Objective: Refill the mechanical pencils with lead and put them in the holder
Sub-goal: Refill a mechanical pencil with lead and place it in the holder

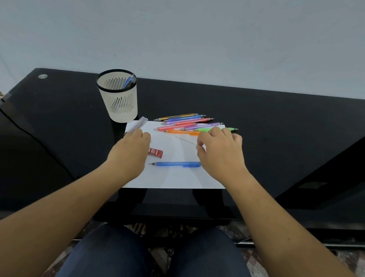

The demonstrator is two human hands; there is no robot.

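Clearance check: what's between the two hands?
Head view: white paper carrying a red lead box beside the left hand, a thin lead the right hand pinches, and a blue pencil nearer the wrists.

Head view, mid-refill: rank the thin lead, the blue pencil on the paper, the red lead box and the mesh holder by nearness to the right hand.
1. thin lead: pinched in the right hand fingertips.
2. blue pencil: its end lies beside the thumb base.
3. red lead box: farther left.
4. mesh holder: far left, at the back.
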